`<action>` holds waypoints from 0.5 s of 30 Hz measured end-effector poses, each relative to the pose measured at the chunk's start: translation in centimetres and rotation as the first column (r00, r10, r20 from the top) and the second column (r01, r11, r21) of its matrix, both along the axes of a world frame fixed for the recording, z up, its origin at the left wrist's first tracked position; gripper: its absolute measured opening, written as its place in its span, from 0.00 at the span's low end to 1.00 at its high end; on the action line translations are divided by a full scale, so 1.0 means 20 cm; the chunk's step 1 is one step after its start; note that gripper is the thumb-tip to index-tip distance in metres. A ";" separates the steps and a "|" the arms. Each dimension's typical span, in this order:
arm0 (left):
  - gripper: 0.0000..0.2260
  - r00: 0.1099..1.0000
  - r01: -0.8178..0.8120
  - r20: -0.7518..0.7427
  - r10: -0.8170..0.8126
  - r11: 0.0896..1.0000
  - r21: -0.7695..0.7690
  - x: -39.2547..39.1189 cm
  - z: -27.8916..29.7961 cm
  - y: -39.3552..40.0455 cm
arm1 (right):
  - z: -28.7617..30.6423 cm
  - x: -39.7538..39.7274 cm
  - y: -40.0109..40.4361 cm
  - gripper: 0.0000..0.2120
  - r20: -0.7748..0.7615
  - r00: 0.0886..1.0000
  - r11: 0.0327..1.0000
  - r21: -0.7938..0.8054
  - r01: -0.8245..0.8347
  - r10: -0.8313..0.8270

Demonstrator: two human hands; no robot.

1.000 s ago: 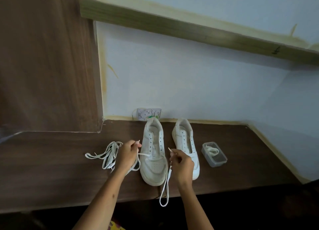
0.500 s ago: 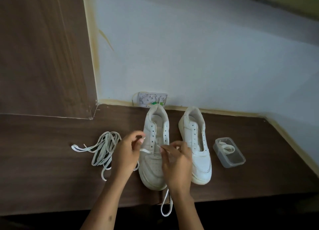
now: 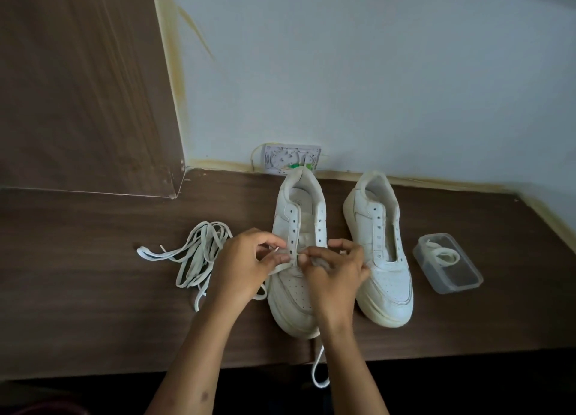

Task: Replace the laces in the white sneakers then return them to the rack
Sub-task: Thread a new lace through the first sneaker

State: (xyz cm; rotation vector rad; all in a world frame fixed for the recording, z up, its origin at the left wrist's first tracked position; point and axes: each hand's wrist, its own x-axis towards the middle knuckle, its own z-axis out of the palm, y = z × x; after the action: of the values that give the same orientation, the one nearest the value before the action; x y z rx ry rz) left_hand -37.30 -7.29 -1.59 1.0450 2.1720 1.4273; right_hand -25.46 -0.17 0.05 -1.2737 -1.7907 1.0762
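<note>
Two white sneakers stand side by side on a dark wooden shelf (image 3: pixel 93 290), heels toward the wall (image 3: pixel 374 71) and toes toward the person; the left sneaker (image 3: pixel 296 302) has both hands over its lower eyelets, and the right sneaker (image 3: pixel 386 277) stands just beside it, unlaced, its eyelets bare; the left hand (image 3: pixel 240 268) has fingers curled, thumb and forefinger pinching one end of a white lace (image 3: pixel 282 266) at the shoe's left eyelet row; the right hand (image 3: pixel 336 271) is likewise curled, its fingertips pinching the other run of the same lace near the tongue; one strand crosses the vamp between the hands, and a loop of the lace hangs off the front edge of the shelf below the right wrist; whether the lace tip is already through an eyelet I cannot tell; a loose pile of laces (image 3: pixel 199 255) lies on the shelf just left of the left hand, partly hidden by it; a clear plastic box (image 3: pixel 448 266) sits to the right of the right sneaker, apart from it, with a coiled lace inside; behind the left sneaker's heel a small printed card (image 3: pixel 280 159) leans against the wall; a brown wood panel (image 3: pixel 78 87) rises at the left.
</note>
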 end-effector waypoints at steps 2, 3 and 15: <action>0.07 1.000 0.003 -0.006 -0.003 1.000 -0.005 0.00 0.00 0.01 | 0.00 -0.02 -0.01 0.15 -0.048 0.997 0.994 -0.102 0.050 -0.055; 0.07 1.000 0.003 -0.011 -0.003 1.000 -0.009 0.00 0.00 0.01 | 0.00 -0.02 -0.02 0.15 -0.055 0.996 0.989 -0.136 0.063 -0.071; 0.03 0.986 -0.038 -0.166 0.035 0.999 -0.018 0.01 0.03 0.02 | -0.03 0.09 -0.13 0.13 0.278 0.961 0.925 0.364 -0.110 0.005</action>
State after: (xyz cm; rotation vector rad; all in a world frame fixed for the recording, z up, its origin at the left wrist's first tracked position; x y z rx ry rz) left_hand -37.00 -6.89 -1.03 1.1596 2.3280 1.3741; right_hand -23.56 -2.68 -0.58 -1.1748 -2.1284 0.5599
